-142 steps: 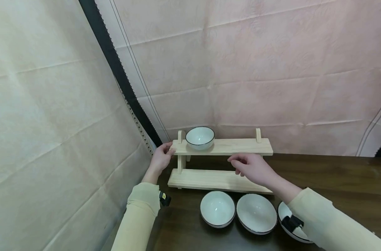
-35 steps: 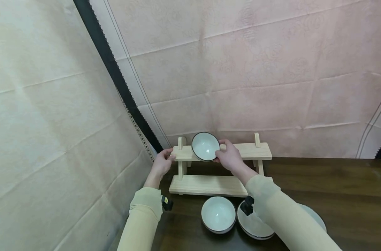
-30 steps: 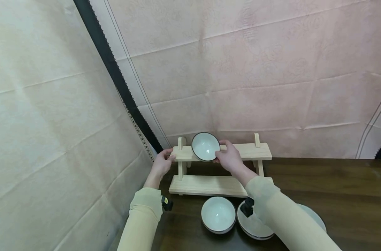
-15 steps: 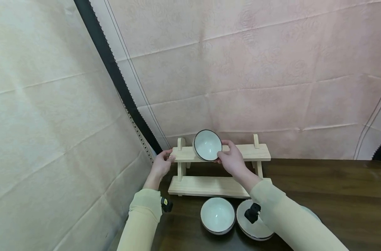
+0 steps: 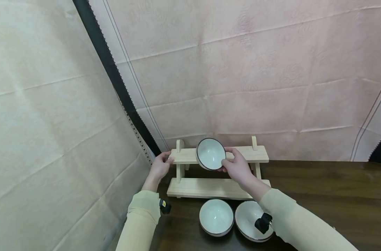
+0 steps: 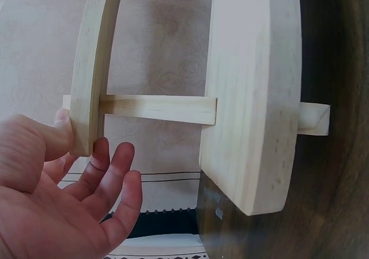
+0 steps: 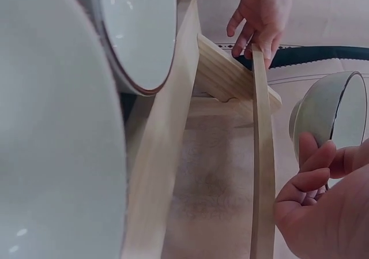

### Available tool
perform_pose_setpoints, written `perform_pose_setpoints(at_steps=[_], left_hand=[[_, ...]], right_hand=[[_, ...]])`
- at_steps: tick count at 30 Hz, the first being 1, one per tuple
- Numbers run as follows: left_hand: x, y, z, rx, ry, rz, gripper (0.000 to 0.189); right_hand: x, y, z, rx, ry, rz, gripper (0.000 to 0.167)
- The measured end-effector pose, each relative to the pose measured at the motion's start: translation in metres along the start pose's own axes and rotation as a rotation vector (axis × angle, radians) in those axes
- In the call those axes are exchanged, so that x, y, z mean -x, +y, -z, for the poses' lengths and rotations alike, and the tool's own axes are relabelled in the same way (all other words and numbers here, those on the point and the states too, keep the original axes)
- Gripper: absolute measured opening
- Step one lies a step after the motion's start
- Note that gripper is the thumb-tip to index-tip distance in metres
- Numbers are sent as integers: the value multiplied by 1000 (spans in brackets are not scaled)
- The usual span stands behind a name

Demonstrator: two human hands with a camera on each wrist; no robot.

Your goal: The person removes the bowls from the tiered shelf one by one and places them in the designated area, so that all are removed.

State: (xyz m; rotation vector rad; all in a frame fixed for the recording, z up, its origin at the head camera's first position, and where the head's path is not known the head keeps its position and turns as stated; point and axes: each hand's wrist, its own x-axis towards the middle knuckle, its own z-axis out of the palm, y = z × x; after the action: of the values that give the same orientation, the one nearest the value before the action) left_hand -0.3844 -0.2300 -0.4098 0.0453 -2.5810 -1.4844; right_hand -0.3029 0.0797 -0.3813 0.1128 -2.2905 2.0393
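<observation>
A small two-tier wooden shelf rack (image 5: 250, 152) stands against the cloth backdrop. My left hand (image 5: 160, 168) pinches the left end of its upper board; in the left wrist view the thumb lies on one face of the board (image 6: 92, 68), fingertips on the other side. My right hand (image 5: 239, 170) grips the right rim of a white bowl (image 5: 210, 152) with a dark edge. That bowl is tilted toward me over the upper board, and in the right wrist view the held bowl (image 7: 320, 106) appears apart from the wood. Part of the right fingers is behind the bowl.
Before the rack, two larger white bowls, a left one (image 5: 216, 217) and a right one (image 5: 248, 219), sit on the dark wooden table (image 5: 319, 195). My right sleeve (image 5: 303, 219) passes over the right side. Cloth walls (image 5: 68, 139) close in left and behind.
Earlier the small bowl stood upright on the upper board and my right hand was empty. It now holds the bowl tilted, shifted slightly right. My left hand keeps its place on the board.
</observation>
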Motion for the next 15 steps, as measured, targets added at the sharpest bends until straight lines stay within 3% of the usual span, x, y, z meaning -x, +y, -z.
perform_pose_setpoints(at_steps=[15], left_hand=[[-2, -1, -1, -1, -2, 16, 43]], right_hand=[[27, 14, 31, 47, -55, 3, 56]])
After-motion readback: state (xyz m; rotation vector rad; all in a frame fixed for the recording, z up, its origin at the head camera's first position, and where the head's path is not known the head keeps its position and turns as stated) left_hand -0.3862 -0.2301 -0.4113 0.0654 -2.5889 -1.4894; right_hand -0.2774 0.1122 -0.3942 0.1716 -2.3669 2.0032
